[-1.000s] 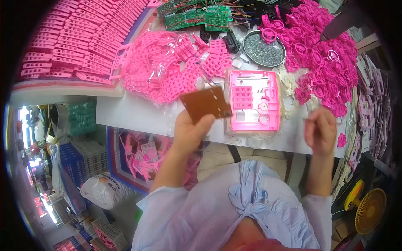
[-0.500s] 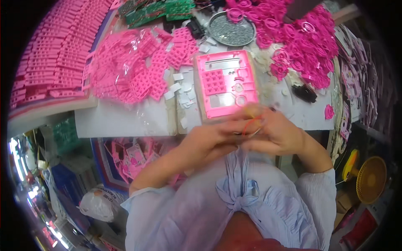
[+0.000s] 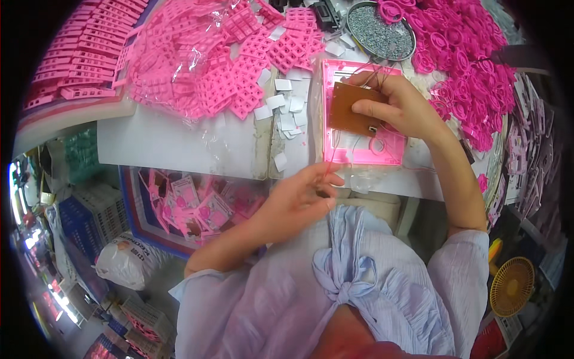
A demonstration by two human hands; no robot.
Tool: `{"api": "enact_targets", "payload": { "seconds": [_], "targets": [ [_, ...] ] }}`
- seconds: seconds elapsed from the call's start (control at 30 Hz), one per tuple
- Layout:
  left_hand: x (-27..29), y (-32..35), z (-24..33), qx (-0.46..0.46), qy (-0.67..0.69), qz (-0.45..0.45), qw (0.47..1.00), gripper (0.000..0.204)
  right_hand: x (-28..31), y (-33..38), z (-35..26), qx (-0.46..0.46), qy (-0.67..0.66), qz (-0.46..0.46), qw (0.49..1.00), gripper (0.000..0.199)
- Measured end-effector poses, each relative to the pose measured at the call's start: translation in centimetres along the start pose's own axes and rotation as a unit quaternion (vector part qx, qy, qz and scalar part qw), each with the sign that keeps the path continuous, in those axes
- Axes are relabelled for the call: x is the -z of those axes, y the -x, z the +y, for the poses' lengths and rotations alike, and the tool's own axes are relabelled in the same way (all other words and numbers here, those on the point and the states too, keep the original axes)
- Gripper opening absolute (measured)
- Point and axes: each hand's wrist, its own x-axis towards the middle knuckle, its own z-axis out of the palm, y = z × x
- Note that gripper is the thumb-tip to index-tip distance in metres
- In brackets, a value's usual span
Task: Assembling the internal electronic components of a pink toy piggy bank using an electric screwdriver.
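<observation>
So the white table (image 3: 173, 143) is the biggest thing, and it is covered in pink parts: long strips (image 3: 78, 60) far left, a heap of pink grids (image 3: 197, 66) partly under a clear bag, and a big heap of pink rings (image 3: 472, 72) on the right. At the top sits a round tray of tiny grey bits (image 3: 379, 30). Near the table's front edge lies a pink case (image 3: 359, 113), flat and open side up. The right hand (image 3: 400, 105) grips a brown board (image 3: 353, 107) by its edge, fingers curled over it, and holds it over the case, so it looks like the board is only just going in and is not fixed yet. Thin wires (image 3: 338, 149) run from the board down to the left hand (image 3: 299, 200), which is below the table edge and pinches them between closed fingertips. Little white squares (image 3: 284, 110) lie loose just beside the case. I think most of the putting together is still left, since no cover is on
</observation>
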Motion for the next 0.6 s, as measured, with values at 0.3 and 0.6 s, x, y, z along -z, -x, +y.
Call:
{"api": "enact_targets", "payload": {
  "seconds": [0.3, 0.6],
  "targets": [
    [2.8, -1.6, 3.8, -0.158, -0.480, 0.160, 0.848, 0.044, -1.2, -0.8, -2.4, 0.017, 0.349, 0.099, 0.932, 0.044],
    [2.2, -6.6, 3.8, -0.284, -0.697, 0.058, 0.656, 0.059, -2.6, 1.2, 0.0, 0.212, 0.513, 0.160, 0.816, 0.042]
  ]
}}
